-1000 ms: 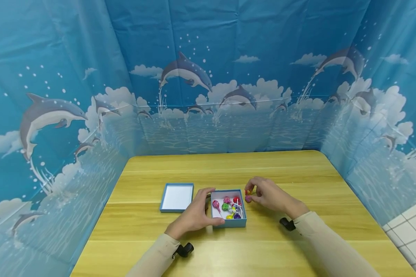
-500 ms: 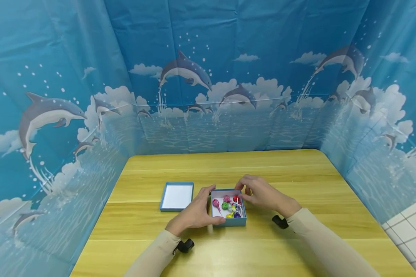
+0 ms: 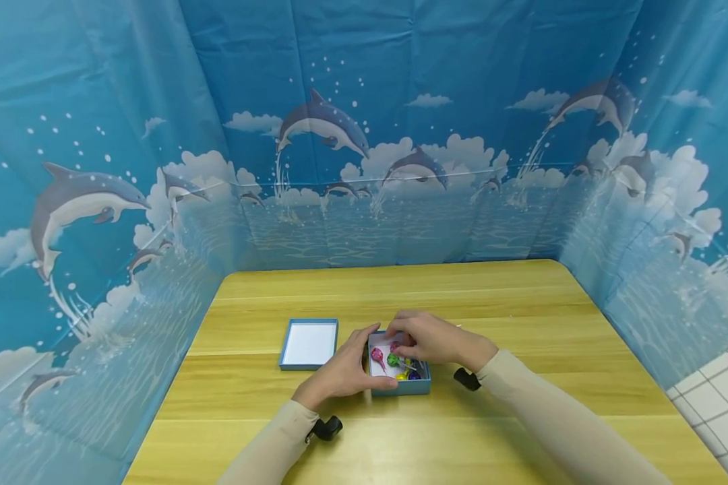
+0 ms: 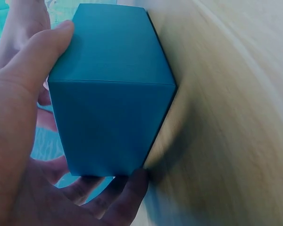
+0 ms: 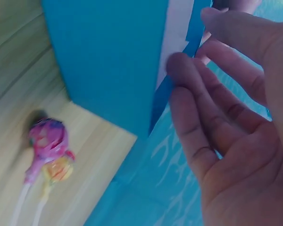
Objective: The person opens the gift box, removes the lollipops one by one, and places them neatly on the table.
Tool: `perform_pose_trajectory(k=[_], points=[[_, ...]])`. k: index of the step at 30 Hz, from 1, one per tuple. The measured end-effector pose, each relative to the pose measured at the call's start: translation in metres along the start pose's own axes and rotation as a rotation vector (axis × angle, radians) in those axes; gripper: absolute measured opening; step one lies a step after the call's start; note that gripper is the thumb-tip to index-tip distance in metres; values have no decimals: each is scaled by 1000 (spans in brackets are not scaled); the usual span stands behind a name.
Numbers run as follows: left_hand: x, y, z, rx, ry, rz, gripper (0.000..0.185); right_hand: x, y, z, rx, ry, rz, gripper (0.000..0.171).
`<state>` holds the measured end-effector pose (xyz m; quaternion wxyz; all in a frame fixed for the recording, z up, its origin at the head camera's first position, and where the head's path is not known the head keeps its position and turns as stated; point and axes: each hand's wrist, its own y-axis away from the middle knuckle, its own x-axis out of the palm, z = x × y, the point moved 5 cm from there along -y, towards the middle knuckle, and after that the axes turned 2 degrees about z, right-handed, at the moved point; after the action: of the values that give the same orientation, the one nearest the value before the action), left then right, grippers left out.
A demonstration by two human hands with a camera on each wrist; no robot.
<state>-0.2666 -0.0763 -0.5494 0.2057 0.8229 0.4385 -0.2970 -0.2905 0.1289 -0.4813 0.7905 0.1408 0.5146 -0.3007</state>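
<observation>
Two hands at a small blue cardboard box (image 3: pixel 408 386) of wrapped lollipops (image 3: pixel 394 361), mid-table.
The left hand (image 3: pixel 344 372) grips the box's left wall, thumb and fingers curled round it; the right hand (image 3: pixel 429 339) hovers over the box, fingers loosely bent, holding nothing visible.

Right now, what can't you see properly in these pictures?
- Head view: right hand covers part of the small blue cardboard box, so its colourful wrapped lollipops can't be counted.
- Left wrist view: box wall hides the inside.
- Right wrist view: two lollipops' sticks cut off by the bottom edge.
</observation>
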Motion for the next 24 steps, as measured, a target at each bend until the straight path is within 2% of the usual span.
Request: perform_pose_trajectory(k=[8,15,24], points=[[0,-1,-1,2,37,12,125,12,-16,3,-39,-21,85,35],[0,1,-1,-3,62,3,125,20,-24,5,1,-69,145,38],[1,1,0,4,66,-1,124,24,-34,9,29,-60,181,18]])
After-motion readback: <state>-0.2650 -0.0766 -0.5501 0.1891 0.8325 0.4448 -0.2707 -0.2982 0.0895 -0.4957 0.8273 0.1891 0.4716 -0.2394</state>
